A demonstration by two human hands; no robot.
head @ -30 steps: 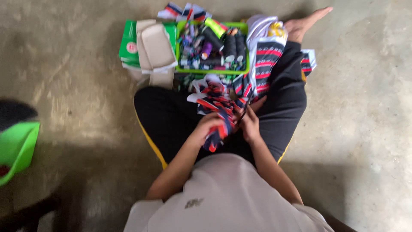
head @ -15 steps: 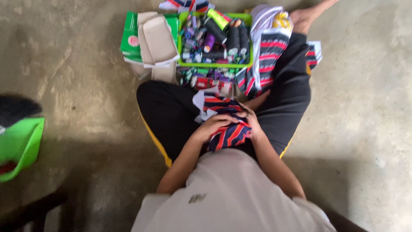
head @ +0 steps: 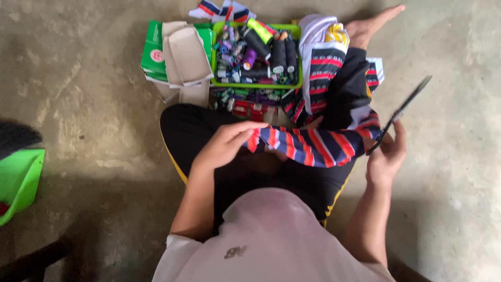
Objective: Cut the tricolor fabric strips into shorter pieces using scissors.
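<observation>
I sit cross-legged on a concrete floor. My left hand (head: 225, 143) pinches one end of a striped cloth strip (head: 313, 146), red, white and navy, stretched across my lap. My right hand (head: 387, 156) grips the other end of the strip together with a pair of dark scissors (head: 402, 110), whose blades point up and to the right. More striped fabric (head: 323, 73) lies draped over my right knee.
A green tray (head: 257, 83) full of thread spools stands in front of my legs, with a green and white carton (head: 175, 52) to its left. A green plastic object (head: 18, 180) lies at the left edge. My bare foot (head: 373, 23) is at the top right.
My hands were together at my lap on bunched cloth. Now they have moved apart, pulling the strip out flat, and the scissors have come into sight in my right hand.
</observation>
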